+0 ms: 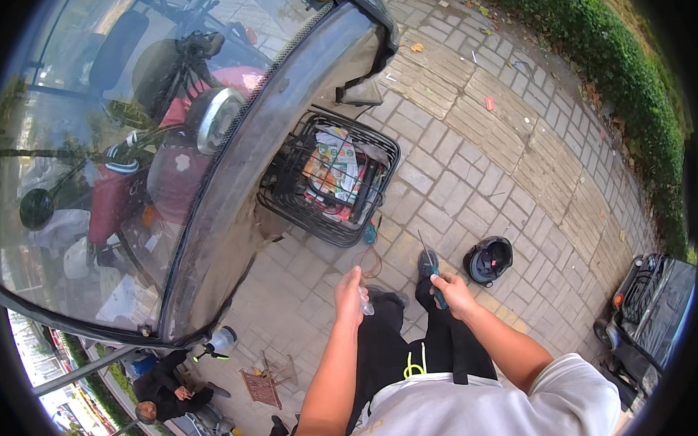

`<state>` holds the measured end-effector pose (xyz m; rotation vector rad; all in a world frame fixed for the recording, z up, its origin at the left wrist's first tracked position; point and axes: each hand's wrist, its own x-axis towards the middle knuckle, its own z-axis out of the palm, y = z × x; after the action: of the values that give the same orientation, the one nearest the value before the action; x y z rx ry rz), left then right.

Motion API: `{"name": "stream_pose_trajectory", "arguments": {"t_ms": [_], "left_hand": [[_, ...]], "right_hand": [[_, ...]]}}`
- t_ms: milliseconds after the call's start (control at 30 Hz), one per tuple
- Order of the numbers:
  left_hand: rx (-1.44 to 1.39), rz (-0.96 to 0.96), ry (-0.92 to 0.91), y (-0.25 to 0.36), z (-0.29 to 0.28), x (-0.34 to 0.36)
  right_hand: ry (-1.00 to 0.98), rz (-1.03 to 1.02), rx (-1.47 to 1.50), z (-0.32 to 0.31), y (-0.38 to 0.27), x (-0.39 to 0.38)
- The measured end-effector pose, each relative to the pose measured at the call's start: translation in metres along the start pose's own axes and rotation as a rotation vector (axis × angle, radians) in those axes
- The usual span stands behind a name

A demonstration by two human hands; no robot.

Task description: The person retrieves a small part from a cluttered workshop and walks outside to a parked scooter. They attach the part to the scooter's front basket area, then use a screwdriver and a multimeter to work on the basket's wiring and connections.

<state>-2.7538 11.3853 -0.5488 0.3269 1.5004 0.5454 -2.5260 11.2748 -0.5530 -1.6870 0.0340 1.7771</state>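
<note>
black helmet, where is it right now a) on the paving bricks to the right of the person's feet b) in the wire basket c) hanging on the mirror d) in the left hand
a: the black helmet lies open side up on the brick paving, apart from the wire basket and from both hands.

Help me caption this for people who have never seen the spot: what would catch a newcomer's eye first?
First, the big curved clear canopy filling the upper left, with a scooter's handlebars visible through it. Next, the black wire basket stuffed with colourful papers at the centre. Below it, the left hand holds something small and clear, and the right hand grips a teal-handled screwdriver; a black helmet lies on the paving to the right.
</note>
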Motion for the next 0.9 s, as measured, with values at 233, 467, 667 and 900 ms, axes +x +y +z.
{"name": "stream_pose_trajectory", "arguments": {"t_ms": [233,467,667,900], "left_hand": [[0.085,-0.008,-0.011,0.044,0.023,0.093],[-0.286,0.133,-0.011,0.089,0.037,0.030],[-0.744,0.598,-0.183,0.172,0.028,-0.049],[-0.008,0.899,0.567,0.193,0.019,-0.039]], "right_hand": [[0.286,-0.306,-0.173,-0.016,-0.053,-0.035],[0.433,-0.730,-0.737,-0.012,-0.155,-0.022],[0.030,-1.020,-1.398,0.069,-0.234,0.044],[-0.062,-0.751,-1.227,0.198,-0.212,0.200]]}}
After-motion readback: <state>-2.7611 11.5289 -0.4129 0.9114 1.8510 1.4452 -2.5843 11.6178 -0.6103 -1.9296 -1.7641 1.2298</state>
